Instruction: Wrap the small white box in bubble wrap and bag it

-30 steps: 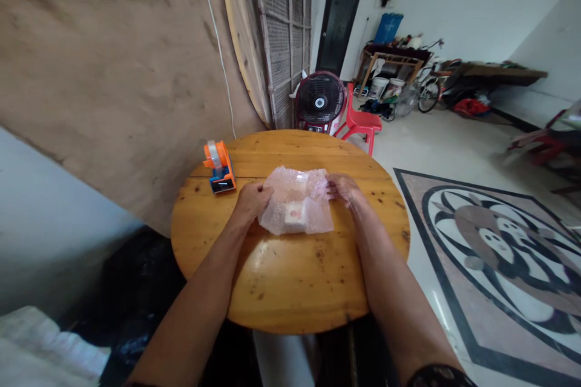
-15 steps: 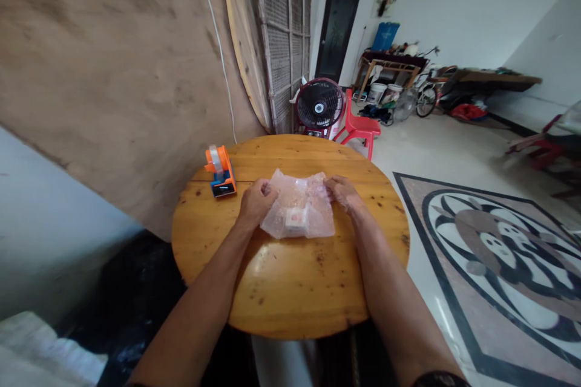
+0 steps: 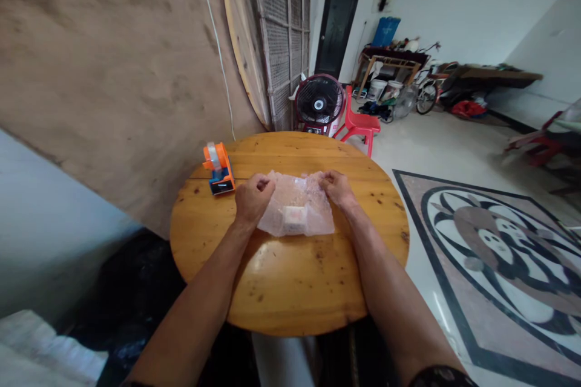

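A clear, pinkish sheet of bubble wrap lies on the round wooden table. Near its front edge sits a small whitish box, seen through or against the plastic; whether a layer covers it I cannot tell for sure. My left hand pinches the sheet's far left corner between thumb and fingers. At the far right corner, my right hand grips the bubble wrap with curled fingers.
An orange and blue tape dispenser with a roll of clear tape stands at the table's left edge. Beyond the table are a dark red fan and a red plastic chair. A board wall rises at the left.
Both hands have shifted slightly, the left a little toward me and the right a little inward. The sheet's far corners have moved with them, while the box stays near the front edge.
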Available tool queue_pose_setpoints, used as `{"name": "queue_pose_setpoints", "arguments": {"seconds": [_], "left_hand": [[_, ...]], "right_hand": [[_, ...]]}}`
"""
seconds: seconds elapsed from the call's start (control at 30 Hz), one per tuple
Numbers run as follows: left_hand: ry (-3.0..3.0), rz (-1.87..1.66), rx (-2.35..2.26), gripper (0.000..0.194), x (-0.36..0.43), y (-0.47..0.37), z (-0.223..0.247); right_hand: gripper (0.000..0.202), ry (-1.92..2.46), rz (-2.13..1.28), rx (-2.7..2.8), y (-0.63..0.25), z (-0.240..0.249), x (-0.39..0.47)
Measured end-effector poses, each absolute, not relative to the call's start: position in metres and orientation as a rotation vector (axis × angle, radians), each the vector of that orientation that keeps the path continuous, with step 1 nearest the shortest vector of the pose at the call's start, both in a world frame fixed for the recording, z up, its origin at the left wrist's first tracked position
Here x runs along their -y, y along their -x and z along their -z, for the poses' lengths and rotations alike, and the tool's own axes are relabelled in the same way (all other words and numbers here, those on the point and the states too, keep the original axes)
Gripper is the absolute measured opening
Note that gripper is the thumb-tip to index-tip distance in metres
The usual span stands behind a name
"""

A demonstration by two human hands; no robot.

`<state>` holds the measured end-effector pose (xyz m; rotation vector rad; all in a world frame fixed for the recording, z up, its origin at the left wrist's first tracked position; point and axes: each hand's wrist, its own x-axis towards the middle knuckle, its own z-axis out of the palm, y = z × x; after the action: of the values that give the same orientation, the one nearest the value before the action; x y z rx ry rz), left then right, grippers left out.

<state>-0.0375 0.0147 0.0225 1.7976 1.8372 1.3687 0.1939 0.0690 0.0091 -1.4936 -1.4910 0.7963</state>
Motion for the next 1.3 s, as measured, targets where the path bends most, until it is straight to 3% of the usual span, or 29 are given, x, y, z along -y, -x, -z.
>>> {"name": "queue_pose_setpoints", "arguments": {"seconds": [0.23,0.5,0.63,0.73,0.8,1.03,1.17,1.3], "left_hand": [[-1.859,-1.333,-1.323,0.025,-0.008,0.03,-0.023],[-1.853,-0.952,-1.46,0.029,-0.019,0.035,-0.009],[-1.859,-0.914,-1.485,0.035,-0.018,0.032,-0.012],[-1.862,-0.919,-1.508,0.036,-0.019,0.032,-0.009],[-1.888,-0.951,-1.476,0.035,-0.021,0.032,-0.006],[-1.975,-1.028,-1.366,0.036,-0.022,0.031,-0.005],[-2.016,-1.051,-1.464,0.035,-0.023,0.031,-0.001],[-2.251,-0.964,-1.556,0.036,-0.027,0.033,-0.004]], "right_hand": [[0.011,1.585,-0.638,1.589,-0.191,-0.013,-0.064],[0.054,1.858,0.057,1.931,-0.181,-0.016,-0.052],[0.037,1.847,0.225,2.024,-0.178,-0.017,-0.051],[0.02,1.754,0.235,2.098,-0.178,-0.016,-0.052],[0.019,1.697,0.225,2.14,-0.177,-0.015,-0.052],[0.03,1.643,0.121,2.17,-0.174,-0.013,-0.053],[0.043,1.635,-0.056,2.118,-0.173,-0.014,-0.054],[0.044,1.667,-0.246,2.042,-0.174,-0.014,-0.059]]}}
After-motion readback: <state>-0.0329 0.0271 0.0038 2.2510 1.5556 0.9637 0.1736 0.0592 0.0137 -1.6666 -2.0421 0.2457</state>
